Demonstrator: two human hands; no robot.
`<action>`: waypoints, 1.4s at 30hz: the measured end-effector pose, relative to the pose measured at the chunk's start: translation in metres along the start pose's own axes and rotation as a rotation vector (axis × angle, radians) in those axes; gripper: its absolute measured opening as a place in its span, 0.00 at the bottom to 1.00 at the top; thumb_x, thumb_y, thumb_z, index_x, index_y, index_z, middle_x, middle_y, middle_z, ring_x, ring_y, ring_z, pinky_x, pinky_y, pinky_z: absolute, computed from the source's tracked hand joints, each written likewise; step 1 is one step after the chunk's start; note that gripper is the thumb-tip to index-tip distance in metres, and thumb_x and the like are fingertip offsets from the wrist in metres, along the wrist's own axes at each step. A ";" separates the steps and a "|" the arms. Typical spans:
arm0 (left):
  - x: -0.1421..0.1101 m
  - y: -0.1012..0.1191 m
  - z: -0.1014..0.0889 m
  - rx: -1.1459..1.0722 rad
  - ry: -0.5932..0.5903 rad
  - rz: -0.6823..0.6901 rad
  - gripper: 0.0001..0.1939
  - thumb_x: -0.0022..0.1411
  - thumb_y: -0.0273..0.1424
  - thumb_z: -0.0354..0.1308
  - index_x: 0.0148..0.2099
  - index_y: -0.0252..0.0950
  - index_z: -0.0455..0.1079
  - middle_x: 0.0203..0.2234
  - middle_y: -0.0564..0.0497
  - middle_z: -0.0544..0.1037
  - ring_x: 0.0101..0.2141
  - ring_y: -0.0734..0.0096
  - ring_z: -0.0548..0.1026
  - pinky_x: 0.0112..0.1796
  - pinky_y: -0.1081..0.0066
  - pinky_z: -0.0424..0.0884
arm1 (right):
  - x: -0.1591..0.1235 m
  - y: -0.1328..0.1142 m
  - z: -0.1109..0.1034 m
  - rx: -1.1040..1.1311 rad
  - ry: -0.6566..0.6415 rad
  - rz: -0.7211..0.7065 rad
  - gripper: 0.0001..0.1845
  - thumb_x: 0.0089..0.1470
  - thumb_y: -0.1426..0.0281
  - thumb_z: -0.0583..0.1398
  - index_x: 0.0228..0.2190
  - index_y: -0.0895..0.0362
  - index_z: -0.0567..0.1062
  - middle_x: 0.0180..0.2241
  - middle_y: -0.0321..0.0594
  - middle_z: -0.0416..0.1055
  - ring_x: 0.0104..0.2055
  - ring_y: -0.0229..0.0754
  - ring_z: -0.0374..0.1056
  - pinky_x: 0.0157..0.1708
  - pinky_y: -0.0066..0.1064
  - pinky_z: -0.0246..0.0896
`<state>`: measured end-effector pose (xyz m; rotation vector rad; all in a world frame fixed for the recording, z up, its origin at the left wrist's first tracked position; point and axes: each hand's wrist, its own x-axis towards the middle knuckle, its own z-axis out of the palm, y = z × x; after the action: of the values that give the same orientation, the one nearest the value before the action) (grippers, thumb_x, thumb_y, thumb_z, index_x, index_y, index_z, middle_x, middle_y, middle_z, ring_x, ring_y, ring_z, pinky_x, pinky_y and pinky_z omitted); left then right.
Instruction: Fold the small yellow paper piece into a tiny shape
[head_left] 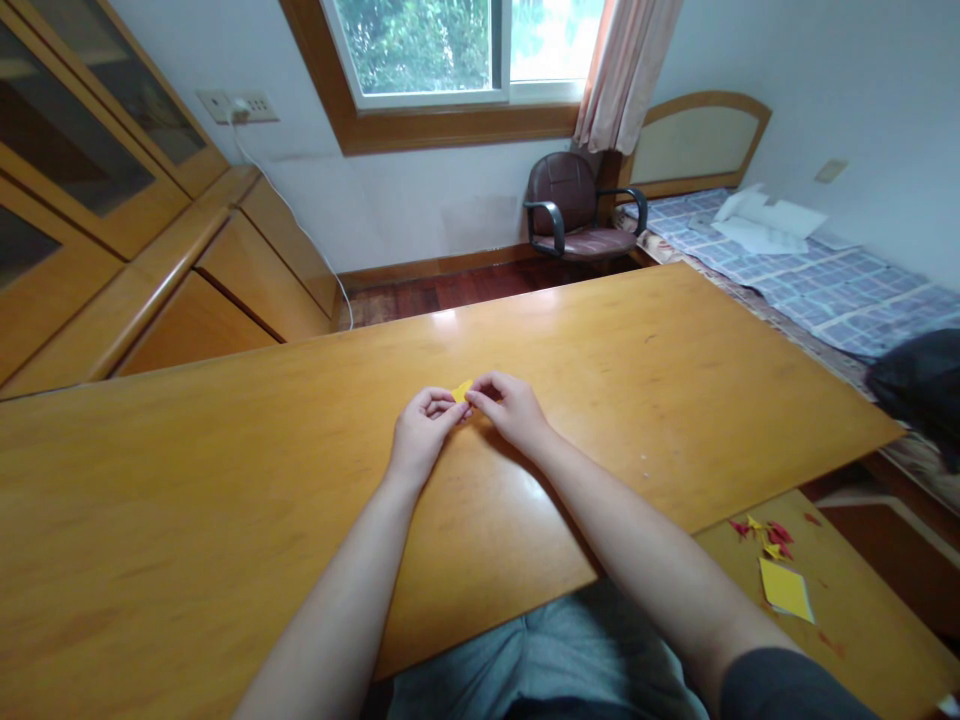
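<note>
Left fingers (453,412) and right fingers (484,403) pinch yellow paper (461,391) between them.

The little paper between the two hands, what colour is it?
The little paper is yellow, seen in the head view.

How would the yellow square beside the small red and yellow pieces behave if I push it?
The yellow square looks like paper, so it would probably be light. It lies flat, so it should slide rather than roll or tip. A pale edge shows underneath, so layers might shift apart.
</note>
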<state>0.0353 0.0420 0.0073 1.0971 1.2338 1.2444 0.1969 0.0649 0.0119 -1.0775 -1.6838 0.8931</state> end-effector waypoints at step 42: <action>-0.001 0.010 -0.002 -0.021 -0.140 -0.151 0.19 0.49 0.44 0.70 0.32 0.33 0.72 0.29 0.46 0.82 0.30 0.65 0.80 0.34 0.69 0.75 | 0.005 0.012 0.007 0.539 0.005 0.208 0.16 0.46 0.65 0.67 0.38 0.55 0.72 0.27 0.31 0.72 0.28 0.36 0.67 0.34 0.31 0.60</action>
<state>0.0326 0.0413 0.0167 1.0375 1.1722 1.0467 0.1928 0.0734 0.0006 -0.8831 -1.2295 1.3794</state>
